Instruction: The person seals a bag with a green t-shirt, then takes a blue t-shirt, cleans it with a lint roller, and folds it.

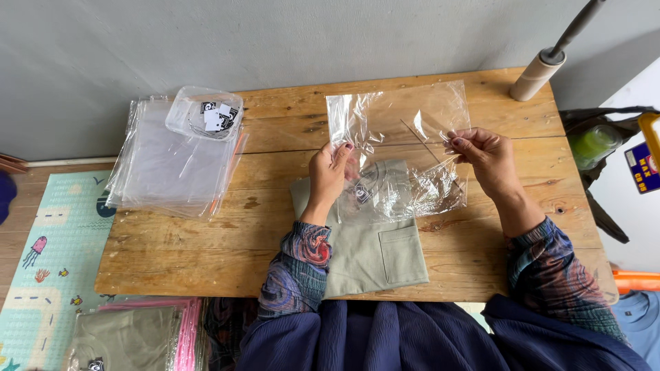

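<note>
Between L hand (330, 172) & R hand (485, 156): clear bag (395, 137), pinched above shirt (368, 247).

One head-worn camera looks steeply down, close above, onto a wooden table (172, 254) against a wall.

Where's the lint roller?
Head view: the lint roller stands at the wooden table's far right corner, against the grey wall, beyond the right hand.
</note>
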